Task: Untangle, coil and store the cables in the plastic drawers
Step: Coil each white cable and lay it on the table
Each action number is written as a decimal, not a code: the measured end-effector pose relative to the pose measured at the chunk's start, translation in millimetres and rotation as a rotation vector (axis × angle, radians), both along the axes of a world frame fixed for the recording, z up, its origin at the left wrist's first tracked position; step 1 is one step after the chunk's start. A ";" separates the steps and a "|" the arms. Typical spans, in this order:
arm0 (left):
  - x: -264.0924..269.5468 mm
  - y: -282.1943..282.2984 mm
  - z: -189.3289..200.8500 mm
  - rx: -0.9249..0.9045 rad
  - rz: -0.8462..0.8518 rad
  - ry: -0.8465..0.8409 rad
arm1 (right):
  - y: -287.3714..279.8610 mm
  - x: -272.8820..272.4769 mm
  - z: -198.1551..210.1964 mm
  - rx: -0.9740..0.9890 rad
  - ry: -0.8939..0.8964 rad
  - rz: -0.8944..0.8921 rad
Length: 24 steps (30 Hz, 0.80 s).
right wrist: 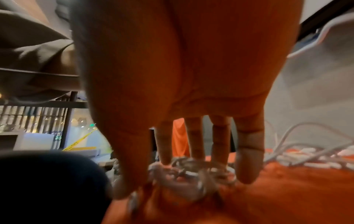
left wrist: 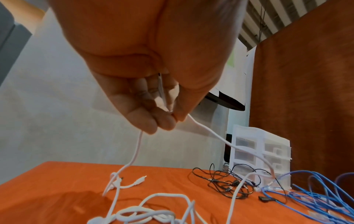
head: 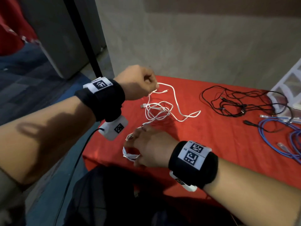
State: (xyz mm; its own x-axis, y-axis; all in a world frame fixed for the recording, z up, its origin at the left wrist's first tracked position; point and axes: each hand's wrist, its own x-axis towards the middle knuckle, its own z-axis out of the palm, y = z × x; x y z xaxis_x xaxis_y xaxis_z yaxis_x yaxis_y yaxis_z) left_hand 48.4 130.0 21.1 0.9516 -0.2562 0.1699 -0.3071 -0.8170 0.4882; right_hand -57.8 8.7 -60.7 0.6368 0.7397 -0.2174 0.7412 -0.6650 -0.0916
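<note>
Bare forearms, banded wrists

Each wrist wears a wide black band [head: 104, 95] with white square-coded tags [head: 193, 152]; a white camera block [head: 114, 128] trailing a black cable [head: 76, 162] hangs under the left one.

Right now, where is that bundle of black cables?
In the head view the black cables lie loose on the red cloth at the far right, between the white cable and the plastic drawers, just beyond the blue cables.

Indoor workroom, type uncertain: bare grey wall [head: 195, 38], red-clothed surface [head: 219, 141], white plastic drawers [left wrist: 260, 153], slatted ceiling [left wrist: 277, 15].
</note>
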 end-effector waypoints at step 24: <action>-20.9 -117.1 -20.3 -0.483 -0.357 -0.121 | -193.8 31.7 64.9 1.228 0.124 -0.763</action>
